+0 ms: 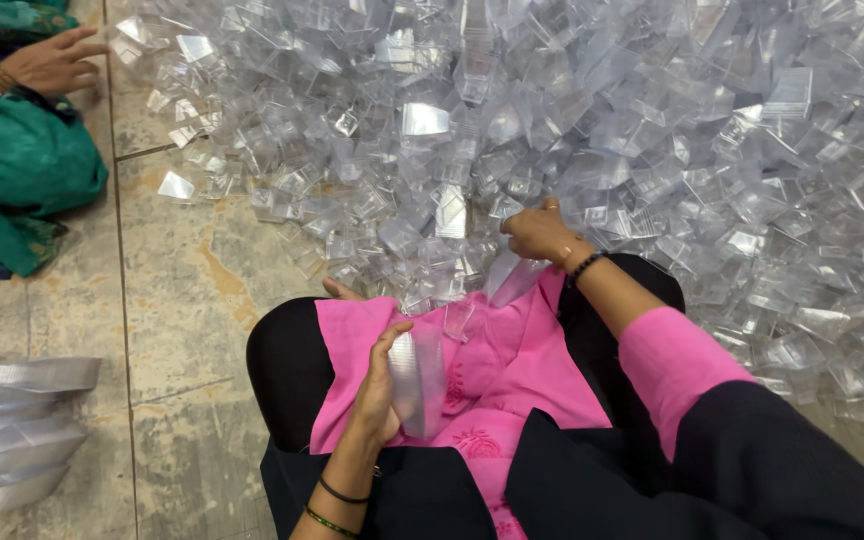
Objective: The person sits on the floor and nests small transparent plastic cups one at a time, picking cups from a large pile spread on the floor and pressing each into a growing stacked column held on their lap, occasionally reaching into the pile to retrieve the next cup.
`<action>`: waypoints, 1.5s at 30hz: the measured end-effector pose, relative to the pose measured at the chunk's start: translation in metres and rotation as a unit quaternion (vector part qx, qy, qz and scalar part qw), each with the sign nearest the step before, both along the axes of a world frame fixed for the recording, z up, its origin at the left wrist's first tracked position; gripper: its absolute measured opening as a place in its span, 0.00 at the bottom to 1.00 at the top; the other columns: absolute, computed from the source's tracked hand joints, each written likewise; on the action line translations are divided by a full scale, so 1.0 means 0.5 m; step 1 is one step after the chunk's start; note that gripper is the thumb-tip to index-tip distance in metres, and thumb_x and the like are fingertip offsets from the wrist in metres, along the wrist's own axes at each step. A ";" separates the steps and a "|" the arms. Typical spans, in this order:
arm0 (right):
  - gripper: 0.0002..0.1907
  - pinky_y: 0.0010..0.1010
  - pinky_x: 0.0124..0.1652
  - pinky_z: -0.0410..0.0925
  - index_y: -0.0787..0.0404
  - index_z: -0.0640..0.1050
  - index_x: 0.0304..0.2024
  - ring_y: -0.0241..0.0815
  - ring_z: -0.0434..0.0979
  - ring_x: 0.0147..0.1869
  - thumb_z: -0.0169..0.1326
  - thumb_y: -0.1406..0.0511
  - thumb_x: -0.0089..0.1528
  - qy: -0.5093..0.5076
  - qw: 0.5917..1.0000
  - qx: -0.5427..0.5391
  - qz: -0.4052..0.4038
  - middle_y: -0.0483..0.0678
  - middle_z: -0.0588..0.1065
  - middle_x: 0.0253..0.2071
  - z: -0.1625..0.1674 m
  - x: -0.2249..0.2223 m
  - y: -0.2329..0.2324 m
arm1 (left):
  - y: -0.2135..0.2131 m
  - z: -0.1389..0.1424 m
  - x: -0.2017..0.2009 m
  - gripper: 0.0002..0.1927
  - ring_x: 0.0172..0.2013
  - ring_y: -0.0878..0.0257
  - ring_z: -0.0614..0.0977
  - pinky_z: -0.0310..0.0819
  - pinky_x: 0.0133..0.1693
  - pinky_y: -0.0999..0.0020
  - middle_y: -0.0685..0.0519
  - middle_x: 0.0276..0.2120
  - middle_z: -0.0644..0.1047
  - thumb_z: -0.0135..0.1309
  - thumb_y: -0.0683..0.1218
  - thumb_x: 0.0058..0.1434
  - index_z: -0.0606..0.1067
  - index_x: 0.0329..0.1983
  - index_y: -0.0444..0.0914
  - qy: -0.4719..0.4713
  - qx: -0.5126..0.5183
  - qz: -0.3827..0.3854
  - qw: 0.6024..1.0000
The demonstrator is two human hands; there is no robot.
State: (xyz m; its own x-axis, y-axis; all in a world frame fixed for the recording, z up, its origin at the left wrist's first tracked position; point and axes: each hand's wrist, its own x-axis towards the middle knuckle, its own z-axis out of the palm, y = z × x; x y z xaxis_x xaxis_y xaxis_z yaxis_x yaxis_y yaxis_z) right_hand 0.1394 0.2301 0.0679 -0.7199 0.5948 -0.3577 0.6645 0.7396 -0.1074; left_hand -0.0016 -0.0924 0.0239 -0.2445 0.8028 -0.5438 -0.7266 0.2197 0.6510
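Against the pile of clear plastic boxes [592, 130], the right hand [540, 233] pinches what looks like one box, while the left hand [380, 385], nearer the lap, clasps an upright stack [418, 378].

Bright, even light; glare on plastic

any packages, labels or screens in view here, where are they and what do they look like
No labels, signs or screens.
Heap of clear boxes: floor ahead, small, transparent, angular.
Stack of clear pieces: in the left hand, on the lap.
Clear piece: under the right hand.
Silvery flat packs: left floor.
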 end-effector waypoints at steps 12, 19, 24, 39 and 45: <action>0.07 0.51 0.55 0.64 0.57 0.81 0.43 0.48 0.83 0.42 0.53 0.68 0.65 0.205 0.972 0.092 -0.065 0.51 0.82 0.37 0.003 0.014 -0.028 | -0.001 0.004 0.005 0.30 0.72 0.58 0.59 0.46 0.69 0.62 0.52 0.68 0.65 0.39 0.62 0.69 0.66 0.69 0.43 0.200 -0.003 -0.081 0.976; 0.13 0.34 0.48 0.70 0.65 0.76 0.54 0.42 0.80 0.47 0.55 0.67 0.68 0.556 0.622 -0.416 -0.362 0.50 0.82 0.44 -0.006 0.155 -0.107 | 0.030 0.015 0.012 0.31 0.63 0.57 0.72 0.58 0.64 0.63 0.47 0.59 0.77 0.39 0.63 0.69 0.75 0.60 0.37 0.278 0.013 -0.171 0.945; 0.18 0.33 0.49 0.72 0.68 0.73 0.58 0.42 0.80 0.51 0.53 0.68 0.66 0.523 0.590 -0.529 -0.313 0.53 0.81 0.48 -0.010 0.175 -0.197 | 0.116 0.017 0.033 0.30 0.54 0.60 0.78 0.68 0.56 0.68 0.48 0.52 0.79 0.42 0.64 0.70 0.74 0.60 0.37 0.357 0.024 -0.176 0.917; 0.20 0.31 0.61 0.70 0.70 0.70 0.62 0.41 0.77 0.62 0.49 0.70 0.69 0.555 0.705 -0.400 -0.187 0.55 0.78 0.55 0.026 0.147 -0.296 | 0.114 0.017 0.054 0.32 0.51 0.57 0.79 0.72 0.53 0.66 0.43 0.49 0.80 0.42 0.63 0.69 0.70 0.66 0.38 0.319 -0.029 -0.167 0.933; 0.17 0.32 0.55 0.71 0.67 0.76 0.58 0.39 0.78 0.55 0.46 0.64 0.71 0.382 0.824 -0.415 -0.062 0.52 0.81 0.49 0.046 0.126 -0.349 | 0.060 0.035 0.070 0.33 0.66 0.54 0.70 0.60 0.65 0.63 0.43 0.63 0.73 0.42 0.62 0.71 0.64 0.71 0.38 0.444 0.069 -0.219 0.866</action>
